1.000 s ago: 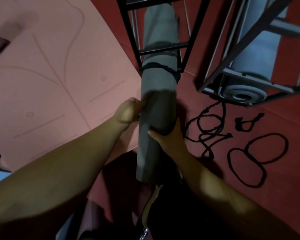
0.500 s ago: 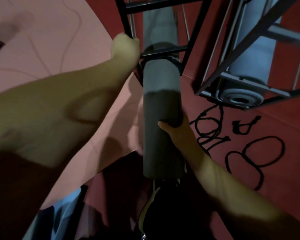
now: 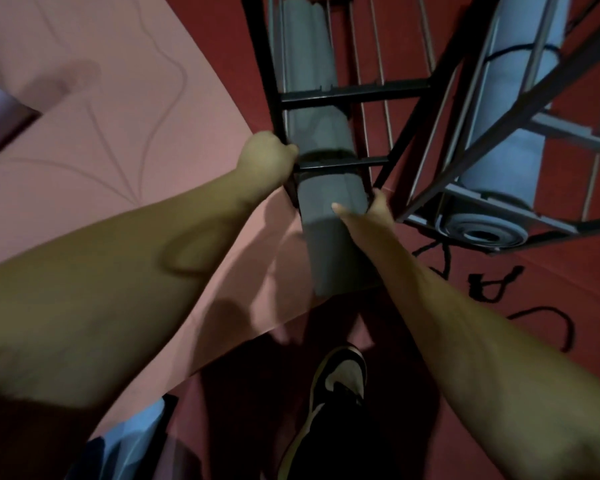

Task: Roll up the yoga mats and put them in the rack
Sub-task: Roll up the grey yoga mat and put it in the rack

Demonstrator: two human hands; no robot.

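Left hand (image 3: 267, 157) is gripping the black metal rack (image 3: 354, 93); right hand (image 3: 368, 211) is clasping the rolled grey yoga mat (image 3: 329, 188) at twelve o'clock.

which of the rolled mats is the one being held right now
The dark grey rolled mat in the black rack: the right hand grips it, half pushed in. The light blue rolled mat lies untouched in the neighbouring rack.

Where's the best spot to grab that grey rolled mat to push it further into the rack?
Probably the free near end of the grey rolled mat, wrapped around from the right side, about where the right hand holds it. That end sticks out of the black rack, while the rack's bars and the left hand crowd the left side.
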